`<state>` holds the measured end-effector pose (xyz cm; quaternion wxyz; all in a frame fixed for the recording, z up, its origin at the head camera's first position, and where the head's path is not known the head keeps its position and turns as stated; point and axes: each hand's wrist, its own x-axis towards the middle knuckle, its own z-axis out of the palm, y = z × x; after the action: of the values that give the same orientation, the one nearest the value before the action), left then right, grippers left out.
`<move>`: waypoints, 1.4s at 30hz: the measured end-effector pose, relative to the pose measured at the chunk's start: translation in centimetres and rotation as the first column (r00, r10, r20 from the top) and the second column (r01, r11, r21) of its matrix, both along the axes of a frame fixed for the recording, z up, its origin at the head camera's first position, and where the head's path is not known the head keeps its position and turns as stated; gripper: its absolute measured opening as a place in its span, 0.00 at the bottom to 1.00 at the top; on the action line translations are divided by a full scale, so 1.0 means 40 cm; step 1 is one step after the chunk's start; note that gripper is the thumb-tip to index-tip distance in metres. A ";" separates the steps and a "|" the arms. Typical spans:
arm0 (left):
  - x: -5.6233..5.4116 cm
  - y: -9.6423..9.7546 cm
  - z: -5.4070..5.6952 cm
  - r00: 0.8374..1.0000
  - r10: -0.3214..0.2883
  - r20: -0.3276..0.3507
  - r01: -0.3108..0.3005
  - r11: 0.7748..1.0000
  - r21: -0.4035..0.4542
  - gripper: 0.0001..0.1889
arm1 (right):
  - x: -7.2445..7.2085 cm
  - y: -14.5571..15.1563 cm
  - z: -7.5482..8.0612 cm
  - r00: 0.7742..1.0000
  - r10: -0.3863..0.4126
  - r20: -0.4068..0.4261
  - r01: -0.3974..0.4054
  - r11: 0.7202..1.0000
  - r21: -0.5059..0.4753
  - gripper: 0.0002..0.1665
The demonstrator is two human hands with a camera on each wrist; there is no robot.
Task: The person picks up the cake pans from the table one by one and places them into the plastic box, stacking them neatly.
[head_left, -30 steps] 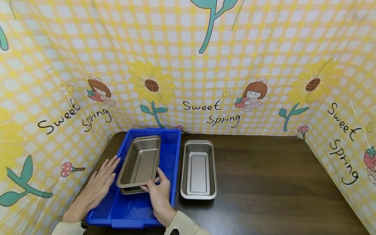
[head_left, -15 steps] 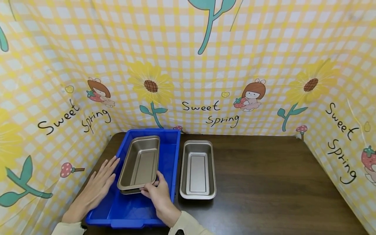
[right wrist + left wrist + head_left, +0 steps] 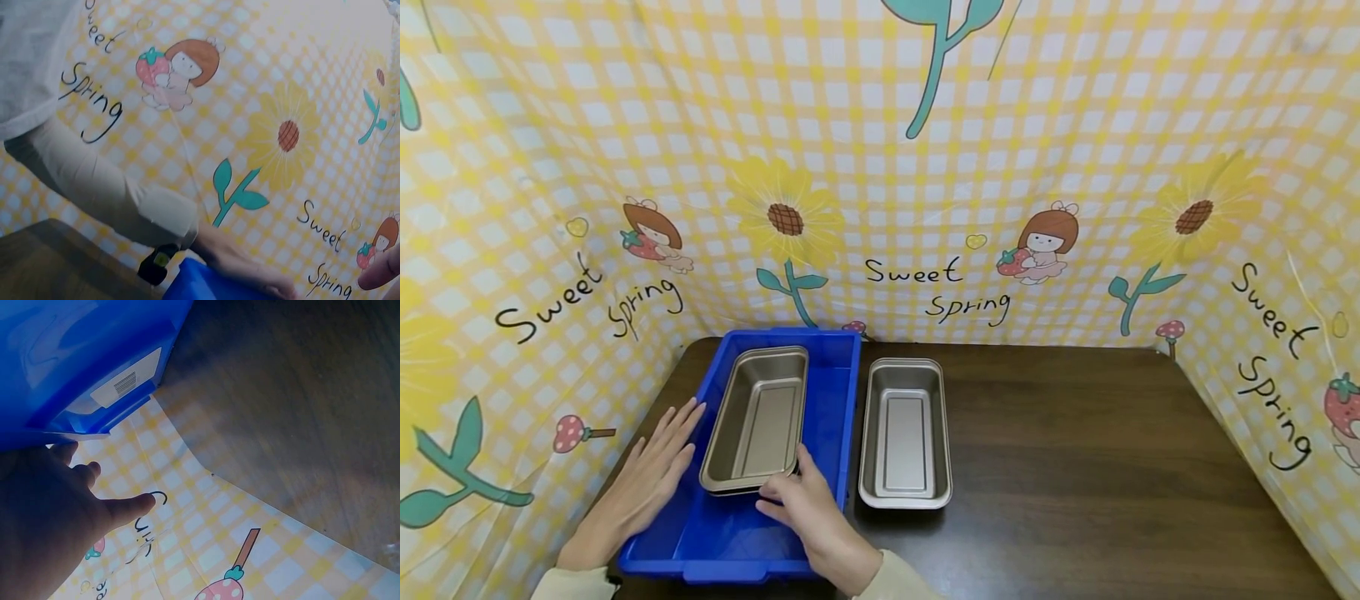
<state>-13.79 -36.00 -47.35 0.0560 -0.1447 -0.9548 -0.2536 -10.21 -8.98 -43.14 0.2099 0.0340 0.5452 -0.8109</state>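
Left hand (image 3: 653, 473) straight-fingered along blue tray (image 3: 722, 533), apparently steadying it. Right hand (image 3: 814, 507) at near-right corner of stacked loaf pans (image 3: 767, 425) inside; pinch or touch, can't tell. Best: keep rims level, fingertips clear between.

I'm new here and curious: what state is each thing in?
Blue tray: upright, loaded
Pan in tray: upright, empty, apparently stacked
Pan beside tray: upright, empty
Left hand: fingers straight, at tray's edge
Right hand: fingers bent, at stacked pan's corner; grip unclear
Patterned cloth: hanging, creased
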 end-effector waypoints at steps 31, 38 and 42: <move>0.001 0.000 0.000 1.000 -0.009 -0.011 0.009 1.000 -0.004 0.31 | 0.044 0.163 0.083 0.986 0.101 -0.133 -0.113 0.990 -0.083 0.50; 0.001 0.002 -0.002 1.000 -0.003 -0.013 0.003 1.000 -0.006 0.31 | 0.043 0.209 0.063 0.975 0.071 -0.210 -0.070 0.997 0.014 0.45; 0.000 0.004 -0.001 1.000 -0.001 -0.009 0.001 1.000 -0.008 0.31 | 0.045 0.228 0.056 0.971 0.071 -0.228 -0.056 0.996 0.072 0.43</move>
<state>-13.79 -35.83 -47.37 0.0594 -0.1465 -0.9554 -0.2493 -8.39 0.13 -40.91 0.1697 -0.0710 0.5929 -0.7840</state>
